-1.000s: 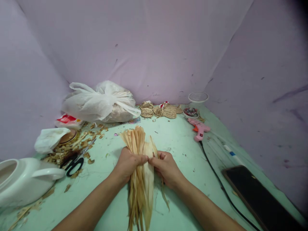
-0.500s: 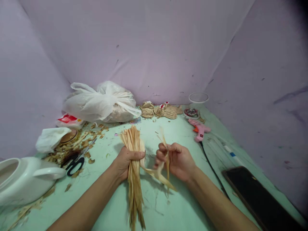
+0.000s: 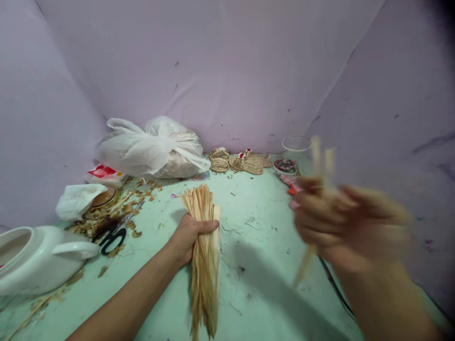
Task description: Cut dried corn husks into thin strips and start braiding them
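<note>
A bundle of long, dry, straw-coloured strips stands out over the pale green table. My left hand is wrapped round its upper part, with the thumb across the front. Along the bundle's right side lies one paler, smooth strip. My right hand, raised at the right and smeared by motion, has its fingers closed on thin pale strips. Their ends stick out above and below the fingers. A wide gap separates this hand from the bundle.
A white plastic bag, woven pieces and a small bowl line the back. Black-handled scissors, dry scraps and a white ceramic pot are at left. A pink glue gun is partly hidden.
My right hand has moved right and upward, away from the bundle, carrying thin strips. The pale strip beside the bundle now lies straight along it. My left hand keeps its hold.
</note>
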Available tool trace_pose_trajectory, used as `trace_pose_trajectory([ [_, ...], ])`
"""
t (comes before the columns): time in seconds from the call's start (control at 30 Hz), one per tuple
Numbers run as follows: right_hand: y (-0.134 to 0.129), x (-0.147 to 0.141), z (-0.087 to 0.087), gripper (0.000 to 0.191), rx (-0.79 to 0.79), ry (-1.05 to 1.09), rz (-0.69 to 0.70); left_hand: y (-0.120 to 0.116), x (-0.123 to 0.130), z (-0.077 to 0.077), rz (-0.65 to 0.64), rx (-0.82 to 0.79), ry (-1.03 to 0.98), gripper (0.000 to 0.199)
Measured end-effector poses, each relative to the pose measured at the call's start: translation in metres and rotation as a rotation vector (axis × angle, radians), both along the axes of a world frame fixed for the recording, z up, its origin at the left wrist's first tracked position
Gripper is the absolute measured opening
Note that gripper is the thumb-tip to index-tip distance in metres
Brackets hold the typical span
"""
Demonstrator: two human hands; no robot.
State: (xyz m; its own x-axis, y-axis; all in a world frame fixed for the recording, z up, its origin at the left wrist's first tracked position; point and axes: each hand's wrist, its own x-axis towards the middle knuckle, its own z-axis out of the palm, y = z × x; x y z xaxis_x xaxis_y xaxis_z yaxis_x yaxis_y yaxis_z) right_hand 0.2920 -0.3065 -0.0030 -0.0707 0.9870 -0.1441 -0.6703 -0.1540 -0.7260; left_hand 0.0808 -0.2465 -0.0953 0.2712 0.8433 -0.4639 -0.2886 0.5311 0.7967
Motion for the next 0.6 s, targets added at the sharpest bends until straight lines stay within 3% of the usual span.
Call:
trace_pose_trajectory([
  [0.13,0.022,-0.047,-0.060,0.032,-0.288,-0.442,0.102,-0.002,0.002,0.003,-0.029,-0.007,-0.064,0.033],
  [0.23,0.027,-0.069,-0.090,0.035,-0.267,-0.547,0.139,-0.003,0.003,0.002,-0.038,0.005,-0.127,0.038],
  [0.43,0.025,-0.067,-0.091,0.036,-0.301,-0.468,0.137,-0.002,0.003,-0.002,-0.026,0.048,0.013,0.027],
  [0.6,0.026,-0.070,-0.096,0.034,-0.218,-0.441,0.110,-0.005,0.005,-0.002,-0.029,0.098,0.079,0.018],
])
